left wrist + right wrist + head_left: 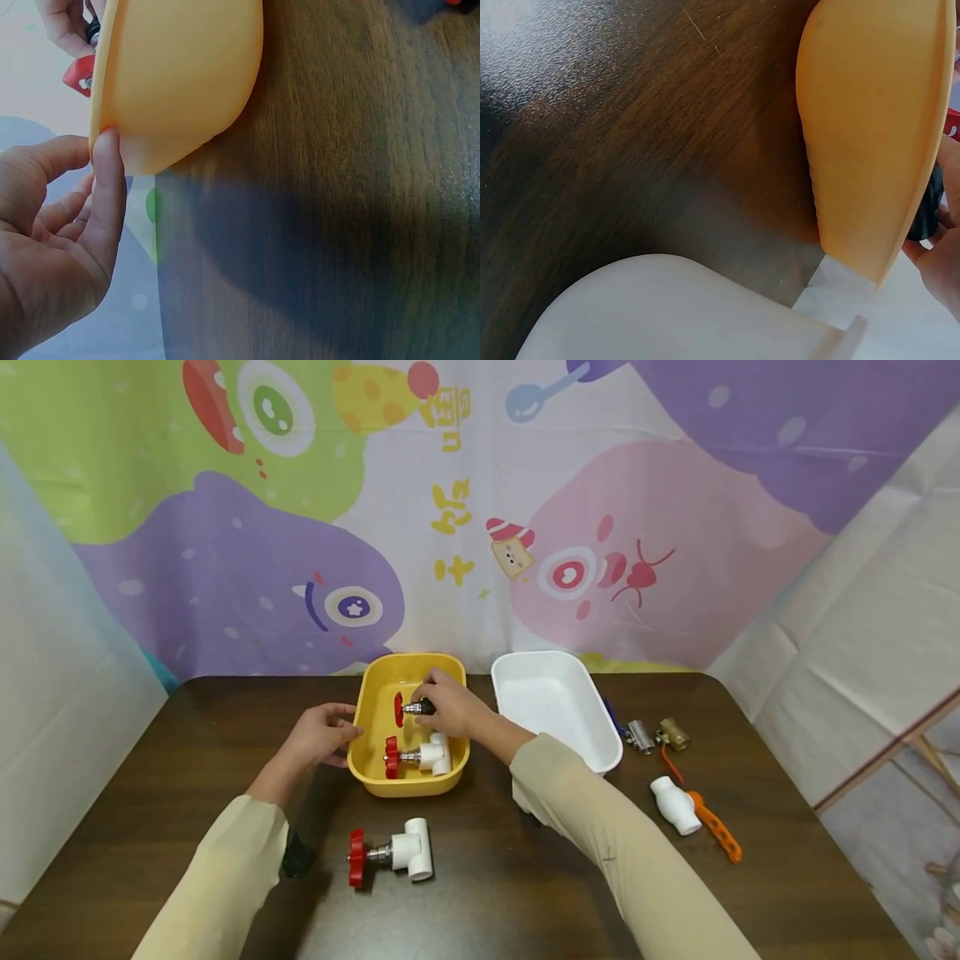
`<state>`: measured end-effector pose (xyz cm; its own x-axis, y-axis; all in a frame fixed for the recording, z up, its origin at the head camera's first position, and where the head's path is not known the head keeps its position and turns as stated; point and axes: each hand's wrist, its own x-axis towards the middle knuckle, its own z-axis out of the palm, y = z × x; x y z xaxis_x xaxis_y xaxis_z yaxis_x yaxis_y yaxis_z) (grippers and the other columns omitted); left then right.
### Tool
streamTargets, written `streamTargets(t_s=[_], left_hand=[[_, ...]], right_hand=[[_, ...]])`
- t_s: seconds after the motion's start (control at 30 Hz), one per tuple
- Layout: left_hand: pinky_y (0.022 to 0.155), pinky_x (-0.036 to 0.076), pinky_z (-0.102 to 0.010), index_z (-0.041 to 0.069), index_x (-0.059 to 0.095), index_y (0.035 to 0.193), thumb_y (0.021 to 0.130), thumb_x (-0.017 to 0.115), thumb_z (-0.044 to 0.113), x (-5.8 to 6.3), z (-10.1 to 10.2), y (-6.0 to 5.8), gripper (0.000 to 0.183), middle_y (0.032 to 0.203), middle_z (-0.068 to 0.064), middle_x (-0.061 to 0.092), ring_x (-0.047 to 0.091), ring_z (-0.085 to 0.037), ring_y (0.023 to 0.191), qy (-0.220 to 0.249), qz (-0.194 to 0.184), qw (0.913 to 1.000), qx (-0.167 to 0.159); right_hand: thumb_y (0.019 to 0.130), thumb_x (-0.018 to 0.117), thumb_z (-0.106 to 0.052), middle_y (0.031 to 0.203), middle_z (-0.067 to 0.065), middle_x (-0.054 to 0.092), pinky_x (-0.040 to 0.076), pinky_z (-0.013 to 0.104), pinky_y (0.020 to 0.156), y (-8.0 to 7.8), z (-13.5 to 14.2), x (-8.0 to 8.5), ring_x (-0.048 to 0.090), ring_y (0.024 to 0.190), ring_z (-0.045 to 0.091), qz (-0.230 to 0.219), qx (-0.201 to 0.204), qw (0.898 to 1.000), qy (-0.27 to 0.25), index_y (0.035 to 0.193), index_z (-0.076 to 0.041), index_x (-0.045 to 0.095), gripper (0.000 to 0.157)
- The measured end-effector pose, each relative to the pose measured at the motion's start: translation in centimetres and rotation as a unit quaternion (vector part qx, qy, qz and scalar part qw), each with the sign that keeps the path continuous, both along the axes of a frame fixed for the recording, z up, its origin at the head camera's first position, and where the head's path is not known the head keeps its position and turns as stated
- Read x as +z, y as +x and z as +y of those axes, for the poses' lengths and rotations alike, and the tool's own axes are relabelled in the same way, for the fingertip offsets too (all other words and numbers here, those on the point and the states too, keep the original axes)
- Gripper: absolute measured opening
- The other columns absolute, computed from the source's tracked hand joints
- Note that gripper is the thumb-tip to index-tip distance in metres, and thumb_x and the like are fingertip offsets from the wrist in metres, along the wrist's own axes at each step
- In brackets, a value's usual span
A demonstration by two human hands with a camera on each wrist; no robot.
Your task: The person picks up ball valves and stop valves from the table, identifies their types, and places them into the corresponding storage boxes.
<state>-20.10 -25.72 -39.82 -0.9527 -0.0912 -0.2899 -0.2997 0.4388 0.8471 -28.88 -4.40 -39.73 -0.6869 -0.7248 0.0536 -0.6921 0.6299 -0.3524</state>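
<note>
My left hand point(322, 733) pinches the left rim of a yellow tub point(408, 788) between thumb and finger, which the left wrist view shows closely. My right hand point(448, 703) reaches over the tub and grips a valve with a black body point(928, 206) and a red handwheel point(399, 710). Fingers hide part of that valve. Inside the tub, nearer the front, lies a white valve with a red handwheel point(433, 756). A similar white valve with a red handwheel point(411, 850) lies on the table in front of the tub.
Right of the yellow tub stands a white tub point(551, 693). Farther right lie a steel valve with a blue lever point(640, 737), a brass valve with a red lever point(674, 734) and a white valve with an orange lever point(677, 806). A printed curtain point(480, 635) hangs behind the table point(525, 885).
</note>
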Motion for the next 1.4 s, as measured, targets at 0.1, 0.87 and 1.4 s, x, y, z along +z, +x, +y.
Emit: streamTargets(t_s=[0.1,0.87,1.4], left_hand=[[0.062,0.059,-0.036,-0.003,0.04,0.135,0.091,0.057,0.011,0.0,0.1,0.0,0.049,0.112,-0.023,0.054,0.065,-0.033,0.086,0.003,0.001,1.0,0.0],[0.062,0.059,-0.035,-0.002,0.039,0.136,0.092,0.058,0.013,0.3,0.2,-0.1,0.05,0.113,-0.023,0.054,0.066,-0.03,0.085,-0.006,-0.005,1.0,-0.002],[0.063,0.059,-0.035,-0.002,0.039,0.136,0.091,0.058,0.013,0.0,0.1,0.0,0.05,0.115,-0.024,0.054,0.066,-0.027,0.082,-0.011,-0.007,0.9999,0.002]], right_hand=[[0.087,0.066,-0.025,0.116,0.009,0.047,0.045,0.027,0.091,-0.1,0.0,0.0,0.046,0.102,0.018,0.003,-0.004,1.0,-0.001,0.113,-0.01,0.064,0.03],[0.088,0.064,-0.029,0.116,0.007,0.047,0.045,0.027,0.093,-0.3,-0.4,-1.0,0.047,0.101,0.017,0.015,-0.007,0.999,0.033,0.116,-0.012,0.063,0.032],[0.087,0.064,-0.029,0.117,0.006,0.052,0.044,0.028,0.096,0.0,-0.7,-1.6,0.05,0.106,0.017,0.036,0.0,0.997,0.065,0.114,-0.015,0.065,0.031]])
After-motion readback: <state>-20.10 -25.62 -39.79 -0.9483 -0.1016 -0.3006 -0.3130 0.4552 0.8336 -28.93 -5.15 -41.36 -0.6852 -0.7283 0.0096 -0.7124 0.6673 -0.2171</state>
